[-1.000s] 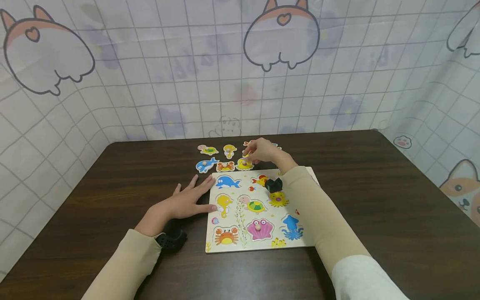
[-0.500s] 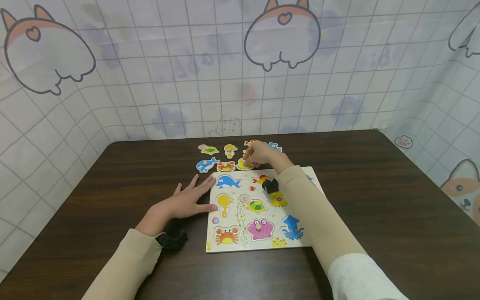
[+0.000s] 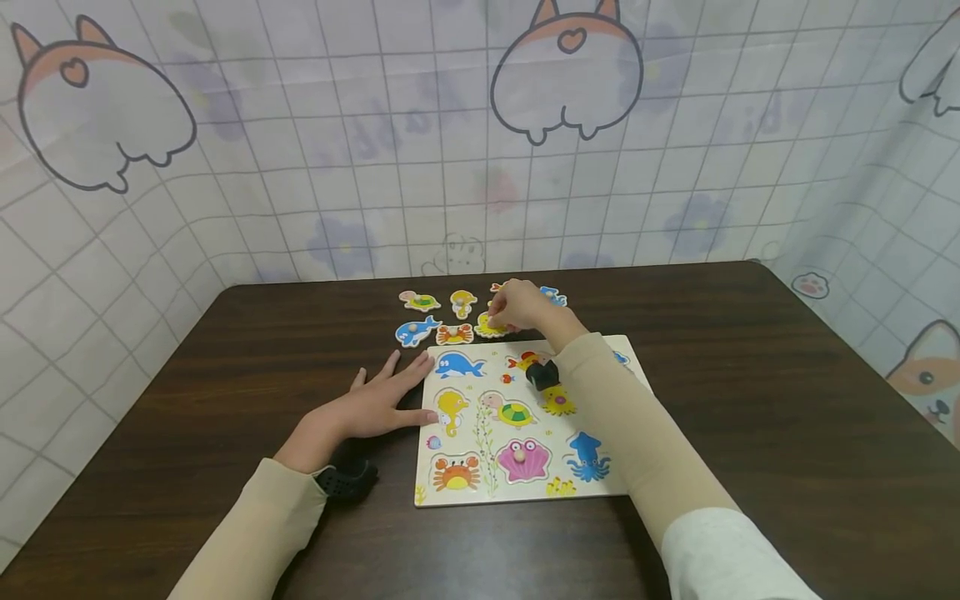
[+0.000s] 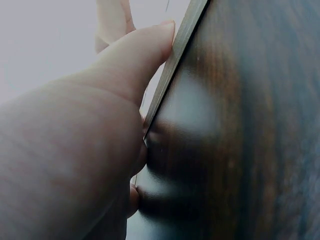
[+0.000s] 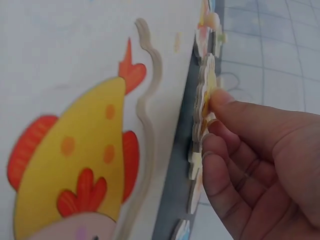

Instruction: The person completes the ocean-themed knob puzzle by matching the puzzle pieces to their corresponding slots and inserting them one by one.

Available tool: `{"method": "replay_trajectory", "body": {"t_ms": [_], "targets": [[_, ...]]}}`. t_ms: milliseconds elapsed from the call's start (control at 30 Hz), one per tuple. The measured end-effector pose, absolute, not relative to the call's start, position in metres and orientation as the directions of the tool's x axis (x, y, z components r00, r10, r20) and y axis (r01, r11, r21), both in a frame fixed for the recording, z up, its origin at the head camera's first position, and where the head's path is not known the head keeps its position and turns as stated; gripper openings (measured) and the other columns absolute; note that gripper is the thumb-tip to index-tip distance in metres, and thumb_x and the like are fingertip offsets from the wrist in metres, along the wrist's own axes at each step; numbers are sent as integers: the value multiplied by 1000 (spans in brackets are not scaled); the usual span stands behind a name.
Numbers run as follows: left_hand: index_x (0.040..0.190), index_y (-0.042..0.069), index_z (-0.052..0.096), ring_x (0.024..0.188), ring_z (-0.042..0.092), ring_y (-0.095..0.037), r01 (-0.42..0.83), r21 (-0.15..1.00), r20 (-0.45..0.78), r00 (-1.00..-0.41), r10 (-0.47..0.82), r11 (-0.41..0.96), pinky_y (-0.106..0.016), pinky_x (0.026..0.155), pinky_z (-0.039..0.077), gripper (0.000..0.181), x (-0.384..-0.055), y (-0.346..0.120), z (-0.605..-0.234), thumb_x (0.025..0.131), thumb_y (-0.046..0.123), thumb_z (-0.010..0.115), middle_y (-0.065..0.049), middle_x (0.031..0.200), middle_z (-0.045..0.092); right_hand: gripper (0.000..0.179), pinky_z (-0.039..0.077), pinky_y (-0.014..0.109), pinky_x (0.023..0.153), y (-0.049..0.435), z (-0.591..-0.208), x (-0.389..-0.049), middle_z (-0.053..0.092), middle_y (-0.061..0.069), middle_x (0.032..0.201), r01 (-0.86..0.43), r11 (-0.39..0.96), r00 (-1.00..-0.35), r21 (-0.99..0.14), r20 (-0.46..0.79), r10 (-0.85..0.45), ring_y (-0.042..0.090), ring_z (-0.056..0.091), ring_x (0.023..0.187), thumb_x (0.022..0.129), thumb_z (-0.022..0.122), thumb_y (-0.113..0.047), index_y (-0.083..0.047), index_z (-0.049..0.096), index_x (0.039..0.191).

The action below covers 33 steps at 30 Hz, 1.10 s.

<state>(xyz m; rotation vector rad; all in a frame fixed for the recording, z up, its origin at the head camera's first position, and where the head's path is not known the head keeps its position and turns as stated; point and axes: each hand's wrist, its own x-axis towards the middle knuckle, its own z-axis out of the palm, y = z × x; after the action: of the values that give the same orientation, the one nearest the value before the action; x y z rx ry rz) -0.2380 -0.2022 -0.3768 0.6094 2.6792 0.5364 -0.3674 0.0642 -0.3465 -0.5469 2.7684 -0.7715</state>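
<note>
My left hand (image 3: 367,408) lies with spread fingers on the left edge of a white puzzle board (image 3: 517,493). In the left wrist view its thumb touches the board's edge (image 4: 175,60). Past the board's far edge, my right hand (image 3: 525,308) pinches a yellow octopus puzzle piece (image 3: 487,327). From the right wrist, the scalloped edge of that octopus piece (image 5: 204,95) shows between thumb and fingertips, upper knob partly hidden by the fingers. A pink clam piece (image 3: 522,460) with a knob sits in its recess. The right forearm covers part of the board.
Behind the board lie loose pieces: a whale (image 3: 417,332), a crab (image 3: 454,334), a turtle (image 3: 420,302), a seahorse (image 3: 462,302) and a blue squid (image 3: 553,296). A red fish piece is mostly hidden by the right hand. The dark table (image 3: 750,375) ends at a patterned curtain (image 3: 420,167).
My right hand has lowered slightly toward the octopus piece, and its fingers have come together on it. The left hand has stayed on the board's edge. The head view has shifted slightly.
</note>
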Motion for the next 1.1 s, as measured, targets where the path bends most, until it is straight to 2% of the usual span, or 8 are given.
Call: {"method": "replay_trajectory", "body": {"t_ms": [433, 633, 1100], "targets": [[167, 21, 13, 155, -8, -41, 343, 438, -234, -849, 474, 831, -76, 111, -7, 97, -239, -201, -378, 95, 66, 60, -1, 172, 6, 16, 48, 28, 65, 81, -322, -356, 68, 7, 87, -329, 769, -900, -547, -63, -431, 17, 56, 68, 99, 72, -17, -4, 75, 106], [167, 22, 12, 155, -9, -40, 343, 438, -236, -848, 474, 831, -75, 112, -8, 97, -238, -201, -376, 95, 65, 61, -1, 172, 4, 16, 48, 30, 66, 91, -309, -346, 70, 6, 93, -389, 770, -888, -506, -17, -460, 18, 58, 70, 98, 73, -19, -5, 75, 105], [167, 20, 13, 155, -8, -41, 357, 432, -223, -848, 481, 829, -77, 111, -6, 97, -238, -202, -377, 95, 65, 60, -4, 172, 6, 11, 49, 32, 66, 118, -296, -320, 69, 4, 89, -431, 760, -875, -486, 18, -485, 22, 59, 69, 98, 73, -17, -7, 76, 101]]}}
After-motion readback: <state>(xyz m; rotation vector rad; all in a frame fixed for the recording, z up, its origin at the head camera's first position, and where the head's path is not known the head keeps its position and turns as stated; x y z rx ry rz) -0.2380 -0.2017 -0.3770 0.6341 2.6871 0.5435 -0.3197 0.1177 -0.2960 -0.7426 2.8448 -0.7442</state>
